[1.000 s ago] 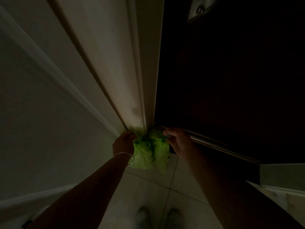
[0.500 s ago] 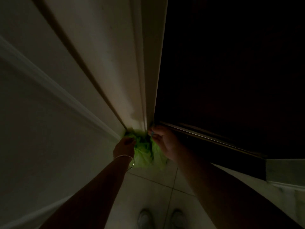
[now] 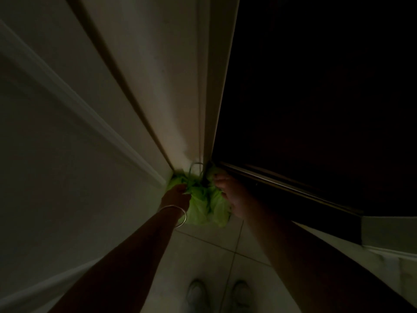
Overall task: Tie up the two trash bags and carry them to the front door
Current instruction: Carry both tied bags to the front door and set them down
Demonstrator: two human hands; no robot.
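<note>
Green trash bags [image 3: 203, 204] between both hands

Single head-worn wide-angle view, looking steeply down along both outstretched arms to the tiled floor [image 3: 203, 251]; the wearer's shoes [image 3: 197, 292] sit at the bottom edge. Wall corner and dark door [image 3: 316, 86] close ahead. Scene dim.

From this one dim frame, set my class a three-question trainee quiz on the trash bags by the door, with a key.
1. True or false: the green trash bags sit on a table.
2. Which wrist wears the bangle? A) left B) right
3. Fill in: the bags lie on the tiled ____, in the corner beside the dark door.

Key: 1 false. 2 A; the left hand and right hand both reach the bags. 3 floor.
</note>
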